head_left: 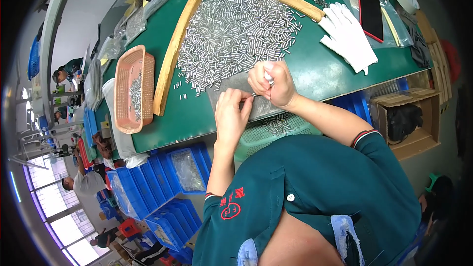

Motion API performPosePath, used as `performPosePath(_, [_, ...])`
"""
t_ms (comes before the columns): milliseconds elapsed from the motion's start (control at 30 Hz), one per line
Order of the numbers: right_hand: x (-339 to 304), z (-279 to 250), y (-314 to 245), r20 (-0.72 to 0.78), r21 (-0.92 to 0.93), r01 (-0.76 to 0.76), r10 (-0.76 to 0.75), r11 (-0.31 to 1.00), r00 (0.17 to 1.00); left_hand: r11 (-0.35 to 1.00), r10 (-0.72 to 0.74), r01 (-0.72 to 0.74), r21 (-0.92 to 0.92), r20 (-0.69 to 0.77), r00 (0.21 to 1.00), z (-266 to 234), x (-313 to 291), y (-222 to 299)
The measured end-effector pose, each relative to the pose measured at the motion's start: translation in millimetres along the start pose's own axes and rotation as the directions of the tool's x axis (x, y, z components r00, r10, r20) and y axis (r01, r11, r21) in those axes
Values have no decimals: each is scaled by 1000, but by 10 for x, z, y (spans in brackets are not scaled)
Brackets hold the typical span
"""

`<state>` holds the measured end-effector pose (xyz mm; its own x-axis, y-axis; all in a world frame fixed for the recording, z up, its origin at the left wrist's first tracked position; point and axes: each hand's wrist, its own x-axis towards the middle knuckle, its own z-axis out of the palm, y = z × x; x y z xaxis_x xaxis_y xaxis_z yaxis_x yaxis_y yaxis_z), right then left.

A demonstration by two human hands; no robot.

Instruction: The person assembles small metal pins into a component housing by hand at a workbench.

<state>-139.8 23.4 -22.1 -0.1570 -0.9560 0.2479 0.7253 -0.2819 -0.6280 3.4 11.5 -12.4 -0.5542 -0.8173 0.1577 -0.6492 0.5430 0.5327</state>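
From the right hand (pixel 273 83), green tabletop (pixel 318 80) leaves passage toward three o'clock, while a white cloth glove (pixel 349 42) lies at two, heaped metal pins (pixel 234 34) block eleven and a wooden bar (pixel 180 49) stands at ten.

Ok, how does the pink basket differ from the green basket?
The pink basket sits on the table, at left; the green basket is lower, below the near edge. The pink basket's whole rim shows, while the green basket is partly hidden by the shirt. Both have holes in their walls and hold small metal pins.
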Motion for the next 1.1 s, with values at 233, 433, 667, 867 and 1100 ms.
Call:
performPosePath(233, [-6, -31, 103, 123, -182, 115, -93, 977, 988, 998, 58, -58, 26, 1, 998, -19, 27, -8])
performPosePath(433, [24, -13, 18, -19, -71, 47, -48, 996, 999, 990, 86, -86, 107, 7, 996, -47, 44, 1])
performPosePath(667, [44, -41, 14, -56, -16, 38, -39, 999, 998, 965, 192, -202, 168, 76, 978, -85, 94, 48])
performPosePath(867, [40, -20, 0, -48, -5, 16, -16, 1000, 999, 983, 180, -181, 34, 36, 983, -51, 49, -9])
performPosePath(1100, [28, -4, -26, -27, 3, -27, 27, 1000, 999, 996, 16, -19, 89, 36, 999, -21, -8, -3])
